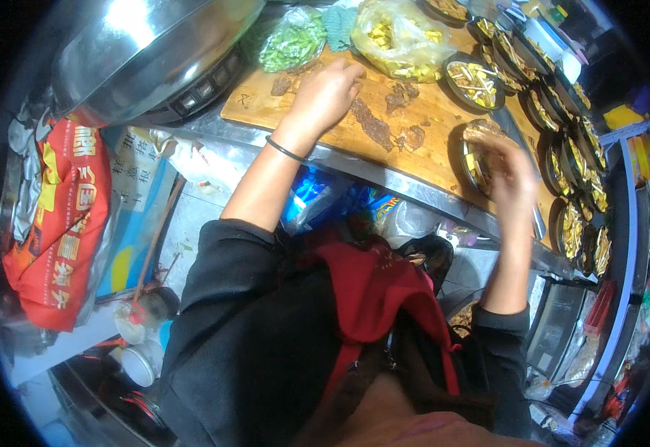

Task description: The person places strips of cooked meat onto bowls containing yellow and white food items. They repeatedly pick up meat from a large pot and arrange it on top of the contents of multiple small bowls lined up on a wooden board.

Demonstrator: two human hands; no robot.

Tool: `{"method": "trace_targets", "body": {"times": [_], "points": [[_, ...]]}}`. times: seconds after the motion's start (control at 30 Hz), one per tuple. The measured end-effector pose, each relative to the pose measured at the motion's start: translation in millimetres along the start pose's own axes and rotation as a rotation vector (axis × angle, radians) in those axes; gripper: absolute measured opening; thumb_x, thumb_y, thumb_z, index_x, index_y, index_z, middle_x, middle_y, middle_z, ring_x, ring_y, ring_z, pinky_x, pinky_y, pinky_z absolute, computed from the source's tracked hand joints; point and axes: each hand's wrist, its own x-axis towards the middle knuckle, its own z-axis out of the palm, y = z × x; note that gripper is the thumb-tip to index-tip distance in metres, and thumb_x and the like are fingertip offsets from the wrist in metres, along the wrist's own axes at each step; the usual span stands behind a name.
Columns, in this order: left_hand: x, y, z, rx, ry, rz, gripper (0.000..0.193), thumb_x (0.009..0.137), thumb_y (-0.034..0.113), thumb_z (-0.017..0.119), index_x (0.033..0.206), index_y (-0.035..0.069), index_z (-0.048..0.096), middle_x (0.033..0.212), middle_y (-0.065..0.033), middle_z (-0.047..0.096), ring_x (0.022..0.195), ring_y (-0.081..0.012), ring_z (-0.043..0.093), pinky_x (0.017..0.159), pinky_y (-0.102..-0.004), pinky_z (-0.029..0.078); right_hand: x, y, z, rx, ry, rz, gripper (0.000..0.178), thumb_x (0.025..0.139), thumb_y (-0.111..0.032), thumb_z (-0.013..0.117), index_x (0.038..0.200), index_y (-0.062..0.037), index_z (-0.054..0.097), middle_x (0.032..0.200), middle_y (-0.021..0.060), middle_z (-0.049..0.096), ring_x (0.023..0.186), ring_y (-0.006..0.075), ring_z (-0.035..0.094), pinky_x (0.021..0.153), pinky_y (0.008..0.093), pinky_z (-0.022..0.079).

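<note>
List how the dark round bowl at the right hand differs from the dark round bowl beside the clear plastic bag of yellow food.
The nearer dark round bowl is partly hidden by the motion-blurred right hand; the farther dark round bowl, beside the clear plastic bag, has no hand over it. Pale strips show in the farther bowl; brown food shows in the nearer bowl. Both hold yellow pieces.

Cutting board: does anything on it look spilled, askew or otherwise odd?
Slightly untidy: brown, meat-like pieces lie scattered directly on the cutting board, several between the left hand and the bowl by the right hand. I see no clear spill or damage.
</note>
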Motion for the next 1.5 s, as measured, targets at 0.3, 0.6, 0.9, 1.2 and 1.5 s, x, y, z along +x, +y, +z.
{"method": "trace_targets", "body": {"times": [0.3,0.6,0.9,1.2,1.5], "points": [[-46.1,16.2,-3.3,-0.296,-0.142,0.501,0.018,0.084,0.019,0.062,0.099,0.011,0.067,0.099,-0.0106,0.064,0.093,-0.0302,0.060,0.083,-0.0371,0.048,-71.6,140.5,-69.0,-0.517,-0.349,0.386,0.064,0.076,-0.003,0.055,0.137,-0.0127,0.041,0.110,0.0254,0.056,0.100,0.0412,0.058,0.086,0.0441,0.046],[-41.4,-1.4,-3.0,-0.334,-0.029,0.138,0.015,0.084,0.019,0.063,0.089,0.007,0.069,0.092,-0.0094,0.066,0.086,-0.0294,0.062,0.078,-0.0384,0.049,-65.0,124.0,-87.6,-0.274,-0.260,0.555,0.065,0.078,-0.004,0.046,0.140,-0.0222,0.039,0.114,0.0209,0.060,0.091,0.0344,0.062,0.082,0.0359,0.047],[-42.3,1.4,1.7,-0.327,0.015,0.482,0.009,0.077,0.011,0.061,0.081,0.005,0.066,0.082,-0.0087,0.062,0.082,-0.0268,0.060,0.075,-0.0346,0.050,-71.1,1.9,-102.5,-0.215,0.057,0.538,0.033,0.098,-0.026,0.048,0.120,-0.0016,0.046,0.063,0.0047,0.051,0.052,0.0113,0.049,0.049,0.0292,0.042],[-36.3,-4.5,4.4,-0.285,-0.125,0.460,0.004,0.075,0.007,0.058,0.072,0.006,0.061,0.078,-0.0081,0.059,0.075,-0.0257,0.060,0.068,-0.0345,0.050,9.6,-104.4,-3.6,-0.219,-0.583,0.176,0.026,0.096,-0.019,0.047,0.112,-0.0003,0.039,0.081,0.0278,0.059,0.076,0.0457,0.059,0.065,0.0490,0.047],[-35.1,-2.8,7.6,-0.367,-0.043,0.483,0.003,0.073,0.005,0.061,0.075,0.004,0.061,0.079,-0.0089,0.060,0.077,-0.0273,0.060,0.067,-0.0352,0.050,28.5,-115.1,0.9,-0.259,-0.785,0.245,0.022,0.095,-0.019,0.045,0.095,0.0014,0.036,0.073,0.0289,0.056,0.076,0.0475,0.057,0.064,0.0515,0.045]]}}
